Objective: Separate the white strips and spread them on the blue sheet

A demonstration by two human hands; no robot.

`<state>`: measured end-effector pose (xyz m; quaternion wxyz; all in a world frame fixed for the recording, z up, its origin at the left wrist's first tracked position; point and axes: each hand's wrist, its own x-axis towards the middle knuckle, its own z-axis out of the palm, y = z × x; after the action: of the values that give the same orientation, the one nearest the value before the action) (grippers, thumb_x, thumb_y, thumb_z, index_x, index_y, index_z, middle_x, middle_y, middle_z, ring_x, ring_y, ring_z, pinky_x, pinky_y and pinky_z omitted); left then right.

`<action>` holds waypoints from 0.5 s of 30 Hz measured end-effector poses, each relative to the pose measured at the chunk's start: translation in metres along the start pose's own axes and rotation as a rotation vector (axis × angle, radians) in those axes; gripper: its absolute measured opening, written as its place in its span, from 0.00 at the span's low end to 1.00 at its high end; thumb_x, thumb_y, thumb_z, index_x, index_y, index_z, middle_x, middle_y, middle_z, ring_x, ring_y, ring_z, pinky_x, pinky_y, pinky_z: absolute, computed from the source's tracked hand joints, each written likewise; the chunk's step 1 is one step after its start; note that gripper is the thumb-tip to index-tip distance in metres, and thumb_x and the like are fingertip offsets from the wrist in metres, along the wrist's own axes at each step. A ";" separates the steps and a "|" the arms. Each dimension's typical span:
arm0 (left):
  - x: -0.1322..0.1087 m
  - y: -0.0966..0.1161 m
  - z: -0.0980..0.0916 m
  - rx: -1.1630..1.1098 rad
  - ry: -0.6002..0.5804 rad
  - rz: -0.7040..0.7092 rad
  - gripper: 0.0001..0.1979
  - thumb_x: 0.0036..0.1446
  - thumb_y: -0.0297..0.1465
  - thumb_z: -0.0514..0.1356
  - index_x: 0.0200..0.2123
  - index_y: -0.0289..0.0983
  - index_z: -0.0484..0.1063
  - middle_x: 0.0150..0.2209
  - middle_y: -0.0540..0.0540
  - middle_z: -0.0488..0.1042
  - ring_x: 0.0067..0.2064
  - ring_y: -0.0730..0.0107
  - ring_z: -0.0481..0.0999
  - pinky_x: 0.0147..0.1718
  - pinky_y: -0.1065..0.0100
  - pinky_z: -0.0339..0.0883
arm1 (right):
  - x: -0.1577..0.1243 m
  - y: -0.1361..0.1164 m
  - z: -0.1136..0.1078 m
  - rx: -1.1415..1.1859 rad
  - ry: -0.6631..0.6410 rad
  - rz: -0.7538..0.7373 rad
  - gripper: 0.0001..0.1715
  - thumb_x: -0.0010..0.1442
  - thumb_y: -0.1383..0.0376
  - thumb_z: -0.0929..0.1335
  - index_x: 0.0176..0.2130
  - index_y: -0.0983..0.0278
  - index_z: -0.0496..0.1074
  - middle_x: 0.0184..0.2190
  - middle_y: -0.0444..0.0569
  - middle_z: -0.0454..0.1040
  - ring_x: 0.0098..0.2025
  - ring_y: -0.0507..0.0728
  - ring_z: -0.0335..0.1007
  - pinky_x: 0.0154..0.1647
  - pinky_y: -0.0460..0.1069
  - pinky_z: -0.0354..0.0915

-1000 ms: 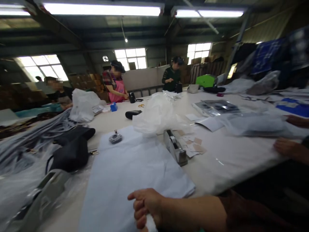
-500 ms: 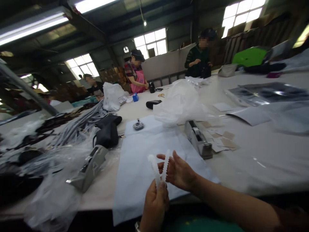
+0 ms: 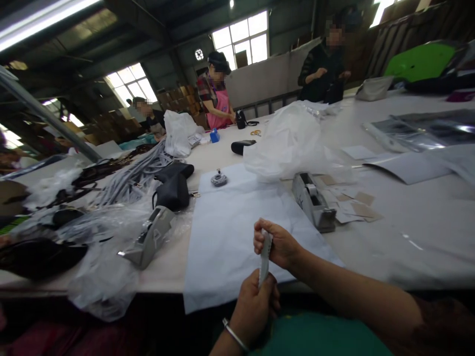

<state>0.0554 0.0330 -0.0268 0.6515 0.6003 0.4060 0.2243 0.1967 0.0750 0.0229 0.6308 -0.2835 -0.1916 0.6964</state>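
A narrow white strip with a notched edge (image 3: 264,264) stands upright between my hands, close to the front edge of the table; its material I cannot make out. My left hand (image 3: 255,305), with a bracelet at the wrist, is closed round the strip's lower end. Higher up, the fingers of my right hand (image 3: 281,245) are wrapped round its upper end. Beneath and beyond them lies a pale blue-white sheet (image 3: 226,237), with a coiled grey cord (image 3: 218,179) near its far edge.
Tape dispensers stand left (image 3: 150,237) and right (image 3: 314,202) of the sheet. Black pouches (image 3: 174,185), grey straps (image 3: 139,173) and clear plastic bags (image 3: 106,277) crowd the left. White plastic (image 3: 289,143) lies beyond, brown cards (image 3: 361,205) at right. Co-workers (image 3: 217,94) stand across the table.
The strip's two spread upper ends have come together. My right hand has closed from open fingers onto the strip. The view has tilted downward, showing more of my lap.
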 end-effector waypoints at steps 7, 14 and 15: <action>0.004 -0.003 0.000 -0.035 0.128 0.172 0.18 0.63 0.46 0.53 0.30 0.38 0.65 0.25 0.50 0.65 0.26 0.73 0.62 0.24 0.71 0.57 | -0.024 0.026 0.006 -0.545 -0.226 -0.132 0.21 0.60 0.49 0.70 0.37 0.66 0.73 0.14 0.38 0.61 0.15 0.48 0.52 0.15 0.44 0.49; -0.009 0.011 -0.003 0.231 0.012 0.354 0.09 0.64 0.31 0.50 0.30 0.38 0.64 0.27 0.50 0.67 0.29 0.71 0.61 0.31 0.68 0.57 | -0.020 0.029 0.003 -0.523 -0.025 -0.284 0.20 0.61 0.48 0.69 0.35 0.62 0.66 0.14 0.34 0.56 0.16 0.48 0.51 0.18 0.44 0.52; -0.008 0.009 -0.005 0.189 0.037 0.330 0.10 0.65 0.32 0.50 0.31 0.38 0.64 0.29 0.48 0.69 0.30 0.70 0.63 0.32 0.68 0.59 | -0.027 0.031 0.005 -0.532 -0.064 -0.268 0.20 0.61 0.49 0.68 0.35 0.63 0.67 0.15 0.36 0.57 0.18 0.49 0.52 0.19 0.45 0.52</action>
<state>0.0488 0.0314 -0.0156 0.5388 0.7131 0.3333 0.3000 0.1708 0.0446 0.0121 0.6141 -0.3890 -0.4230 0.5409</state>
